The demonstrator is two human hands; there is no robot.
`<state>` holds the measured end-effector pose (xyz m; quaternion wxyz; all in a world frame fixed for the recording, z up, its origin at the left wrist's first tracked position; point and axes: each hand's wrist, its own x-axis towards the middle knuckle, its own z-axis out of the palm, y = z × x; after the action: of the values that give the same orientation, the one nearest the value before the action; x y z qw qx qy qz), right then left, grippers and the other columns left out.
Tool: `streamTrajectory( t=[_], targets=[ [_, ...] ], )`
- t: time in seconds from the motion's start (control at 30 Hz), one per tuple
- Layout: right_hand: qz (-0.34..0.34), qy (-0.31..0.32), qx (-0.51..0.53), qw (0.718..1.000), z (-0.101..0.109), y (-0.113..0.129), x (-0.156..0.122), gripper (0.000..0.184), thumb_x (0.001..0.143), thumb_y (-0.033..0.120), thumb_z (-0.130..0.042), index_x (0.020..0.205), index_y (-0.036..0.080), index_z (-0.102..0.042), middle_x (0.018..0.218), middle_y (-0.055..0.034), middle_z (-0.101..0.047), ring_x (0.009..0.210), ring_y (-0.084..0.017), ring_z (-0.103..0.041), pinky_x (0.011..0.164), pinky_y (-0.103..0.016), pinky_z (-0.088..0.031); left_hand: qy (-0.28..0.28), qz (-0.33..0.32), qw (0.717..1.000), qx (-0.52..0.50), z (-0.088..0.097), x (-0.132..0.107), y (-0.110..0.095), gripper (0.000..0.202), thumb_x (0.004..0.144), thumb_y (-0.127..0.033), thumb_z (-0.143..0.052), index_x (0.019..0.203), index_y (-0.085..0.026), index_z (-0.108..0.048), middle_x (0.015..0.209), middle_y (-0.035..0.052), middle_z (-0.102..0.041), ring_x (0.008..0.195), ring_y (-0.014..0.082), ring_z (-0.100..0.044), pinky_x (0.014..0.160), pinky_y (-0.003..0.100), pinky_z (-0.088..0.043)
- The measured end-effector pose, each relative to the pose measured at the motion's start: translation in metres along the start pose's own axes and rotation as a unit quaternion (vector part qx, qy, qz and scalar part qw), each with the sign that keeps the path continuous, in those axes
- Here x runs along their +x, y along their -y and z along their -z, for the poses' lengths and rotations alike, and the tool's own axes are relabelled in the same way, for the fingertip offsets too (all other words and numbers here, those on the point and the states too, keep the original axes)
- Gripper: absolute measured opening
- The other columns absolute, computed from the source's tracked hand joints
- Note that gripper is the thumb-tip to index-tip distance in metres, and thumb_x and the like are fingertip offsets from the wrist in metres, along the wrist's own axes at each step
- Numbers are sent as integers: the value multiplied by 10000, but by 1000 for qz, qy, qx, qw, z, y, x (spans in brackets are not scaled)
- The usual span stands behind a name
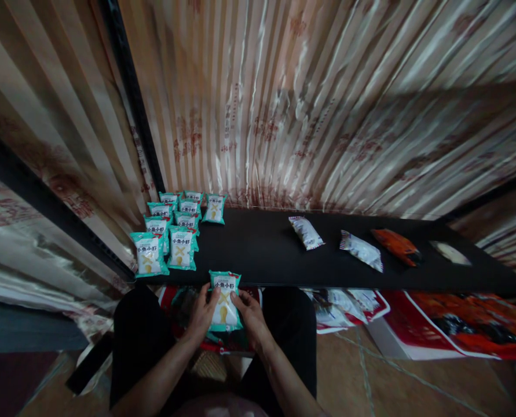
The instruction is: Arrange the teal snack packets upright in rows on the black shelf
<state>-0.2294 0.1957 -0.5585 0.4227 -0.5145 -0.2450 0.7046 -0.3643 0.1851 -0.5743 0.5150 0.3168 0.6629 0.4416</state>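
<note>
Fingers [237, 299] of the left hand [202, 313] and right hand [251, 315] grasp one green packet [223, 315] by its two sides, thumbs over its front, above a red basket [165, 296] and by the near edge of a black shelf [262, 249]. It looks light, puffed and soft, its film probably slick, its contents crushable; a gentle hold at the side edges seems best. On the shelf, matching packets [182, 249] stand in rows at left; two white packets [306, 233] and an orange packet [396, 247] lie farther right.
</note>
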Motion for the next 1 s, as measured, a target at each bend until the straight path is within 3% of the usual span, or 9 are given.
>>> streamTrajectory(
  t=[0.17,0.5,0.7,1.0],
  targets=[
    [19,4,-13,1000,-3,6,3,518,513,504,-794,858,159,-623,741,-49,-702,721,-230,-668,658,-325,-512,18,-2,1000,-23,0,2,-4,609,701,-569,-613,1137,-146,-561,1097,148,-652,1009,268,-612,827,323,-485],
    [57,18,-37,998,-3,17,17,508,548,526,-772,858,146,-638,775,-55,-704,669,-201,-651,658,-319,-507,38,2,989,-143,-4,8,-8,694,557,-492,-755,1108,-126,-546,1103,153,-650,1003,279,-623,822,335,-510],
    [57,51,-67,995,-5,25,17,561,586,570,-731,939,139,-666,837,-68,-710,747,-209,-651,711,-314,-496,16,-4,990,-138,-6,15,-10,755,523,-516,-763,1115,-104,-540,1076,164,-658,916,267,-650,758,329,-531],
    [47,122,-129,983,-3,37,15,538,622,563,-713,958,144,-687,834,-67,-711,751,-212,-646,743,-322,-473,-21,-3,995,-100,-4,26,-18,621,598,-446,-749,1114,-147,-576,1031,124,-690,921,257,-656,777,325,-530]
  ],
)
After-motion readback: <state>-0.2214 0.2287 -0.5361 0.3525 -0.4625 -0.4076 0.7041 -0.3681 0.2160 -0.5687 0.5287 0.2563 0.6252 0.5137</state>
